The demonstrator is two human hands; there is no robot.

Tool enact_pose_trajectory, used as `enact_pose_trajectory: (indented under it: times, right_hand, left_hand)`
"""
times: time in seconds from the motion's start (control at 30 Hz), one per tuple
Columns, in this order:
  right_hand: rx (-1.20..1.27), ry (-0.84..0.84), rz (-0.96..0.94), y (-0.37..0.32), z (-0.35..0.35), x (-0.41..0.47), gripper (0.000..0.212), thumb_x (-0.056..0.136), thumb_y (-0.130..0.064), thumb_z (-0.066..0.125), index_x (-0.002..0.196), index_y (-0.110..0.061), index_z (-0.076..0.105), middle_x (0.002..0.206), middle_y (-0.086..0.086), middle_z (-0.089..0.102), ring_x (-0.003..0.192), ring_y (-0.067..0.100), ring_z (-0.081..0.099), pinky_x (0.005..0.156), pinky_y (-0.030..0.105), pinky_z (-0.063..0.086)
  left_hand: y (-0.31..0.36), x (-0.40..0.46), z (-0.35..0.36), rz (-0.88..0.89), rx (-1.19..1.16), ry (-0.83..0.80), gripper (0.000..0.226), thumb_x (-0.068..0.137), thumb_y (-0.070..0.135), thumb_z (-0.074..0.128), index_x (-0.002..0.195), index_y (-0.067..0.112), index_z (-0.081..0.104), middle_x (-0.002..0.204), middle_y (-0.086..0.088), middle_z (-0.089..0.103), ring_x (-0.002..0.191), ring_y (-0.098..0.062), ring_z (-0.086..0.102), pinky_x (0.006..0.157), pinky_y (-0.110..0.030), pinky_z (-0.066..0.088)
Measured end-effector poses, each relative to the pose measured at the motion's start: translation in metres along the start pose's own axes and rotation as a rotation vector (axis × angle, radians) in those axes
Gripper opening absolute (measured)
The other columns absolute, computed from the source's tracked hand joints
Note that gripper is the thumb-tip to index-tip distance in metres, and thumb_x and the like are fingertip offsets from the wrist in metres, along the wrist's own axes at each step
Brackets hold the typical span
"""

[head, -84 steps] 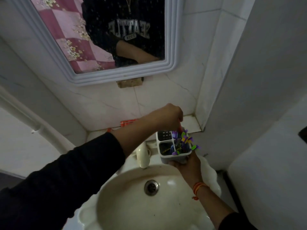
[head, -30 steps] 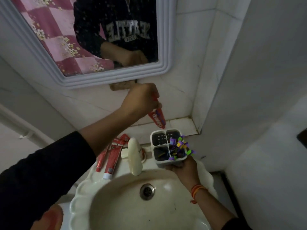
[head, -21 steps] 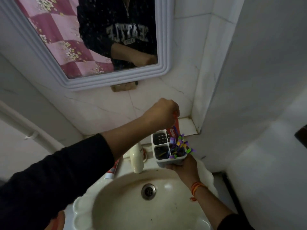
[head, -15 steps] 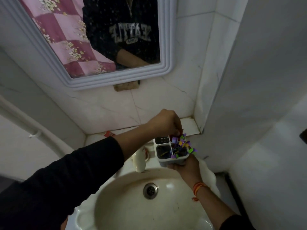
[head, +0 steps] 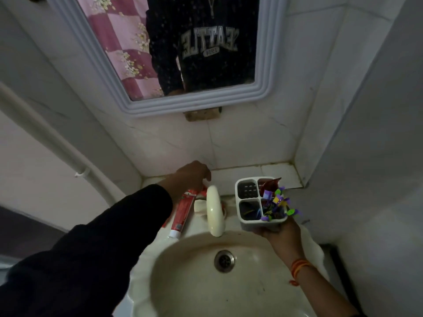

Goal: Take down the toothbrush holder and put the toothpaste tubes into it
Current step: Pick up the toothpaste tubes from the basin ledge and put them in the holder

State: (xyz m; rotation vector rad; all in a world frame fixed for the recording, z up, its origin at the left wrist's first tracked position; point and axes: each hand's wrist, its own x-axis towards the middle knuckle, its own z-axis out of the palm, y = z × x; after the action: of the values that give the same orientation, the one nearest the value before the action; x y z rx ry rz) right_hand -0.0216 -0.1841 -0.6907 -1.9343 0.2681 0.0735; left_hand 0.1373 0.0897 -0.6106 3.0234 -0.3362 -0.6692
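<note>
While your right hand (head: 280,232) is cupping the toothbrush holder (head: 261,203) from below, out over the right rim of the sink (head: 146,259), your left hand (head: 191,173) is hanging over the far ledge just left of the tap (head: 214,210). The holder is sitting upright in your palm, its four compartments open to you; a red tube (head: 270,184) is already poking out of the far-right one, and the coloured brush heads (head: 278,204) are crowding the near-right one.

The toothpaste tube (head: 183,212) that counts now is lying flat on the sink's rim to the left of the tap. Its long axis is running near to far, the white cap (head: 174,234) pointing toward you and the crimped tail sitting right under your left wrist. So the tube is lying just below and on the near side of your left hand, well apart from the holder, and the left hand is plainly the nearer one.

That hand's fingers are curling downward, loosely closed, and I can see nothing held in them (the fingertips themselves are hidden behind the knuckles, so whether they are touching the tail I cannot tell). A second red tube seems to be lying beside the first, mostly under your sleeve (head: 114,236).

My judgement: one tube is in, and the tail end is the handy place to pinch.
</note>
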Motion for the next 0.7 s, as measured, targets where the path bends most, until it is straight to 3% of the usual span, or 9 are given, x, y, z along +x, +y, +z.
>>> enact_pose_trajectory:
  times: [0.13, 0.27, 0.37, 0.53, 0.7]
  right_hand:
    - [-0.014, -0.009, 0.013, 0.001, -0.001, 0.001, 0.032, 0.068, -0.017, 0.091, 0.075, -0.026, 0.061, 0.078, -0.003, 0.066, 0.072, 0.011, 0.062, 0.072, 0.025, 0.048]
    - [-0.005, -0.017, 0.016, 0.0, 0.0, 0.0, 0.033, 0.069, -0.015, 0.09, 0.074, -0.028, 0.061, 0.076, -0.006, 0.066, 0.071, 0.009, 0.062, 0.071, 0.021, 0.046]
    - [-0.011, -0.025, 0.013, -0.001, -0.001, 0.0, 0.032, 0.07, -0.011, 0.089, 0.07, -0.025, 0.06, 0.074, -0.008, 0.065, 0.069, 0.008, 0.061, 0.069, 0.018, 0.045]
    - [-0.008, -0.027, 0.014, -0.001, -0.002, -0.001, 0.03, 0.069, -0.013, 0.09, 0.073, -0.023, 0.062, 0.078, -0.007, 0.067, 0.072, 0.007, 0.063, 0.071, 0.023, 0.048]
    - [0.001, -0.02, 0.006, -0.001, -0.002, -0.002, 0.033, 0.069, -0.015, 0.09, 0.079, -0.026, 0.061, 0.084, -0.008, 0.068, 0.077, 0.006, 0.063, 0.074, 0.024, 0.049]
  left_hand:
    - [0.001, 0.007, 0.016, 0.064, 0.128, -0.041, 0.024, 0.073, 0.029, 0.074, 0.094, 0.017, 0.075, 0.101, -0.009, 0.07, 0.096, -0.03, 0.069, 0.081, -0.035, 0.058]
    - [0.001, 0.015, 0.02, 0.178, 0.268, 0.007, 0.017, 0.086, 0.023, 0.065, 0.097, 0.01, 0.066, 0.104, -0.015, 0.056, 0.089, -0.038, 0.065, 0.075, -0.044, 0.057]
    - [0.0, 0.019, 0.014, 0.199, 0.318, 0.082, 0.017, 0.091, 0.02, 0.061, 0.104, 0.012, 0.068, 0.114, -0.017, 0.053, 0.094, -0.038, 0.062, 0.078, -0.045, 0.057]
    - [0.02, -0.002, -0.03, 0.238, 0.17, 0.132, 0.022, 0.082, 0.017, 0.071, 0.103, 0.018, 0.078, 0.103, -0.005, 0.068, 0.099, -0.024, 0.064, 0.081, -0.031, 0.051]
    - [0.054, -0.042, -0.081, 0.254, -0.037, 0.421, 0.022, 0.094, 0.012, 0.064, 0.113, 0.019, 0.073, 0.107, 0.0, 0.068, 0.097, -0.016, 0.064, 0.081, -0.028, 0.05]
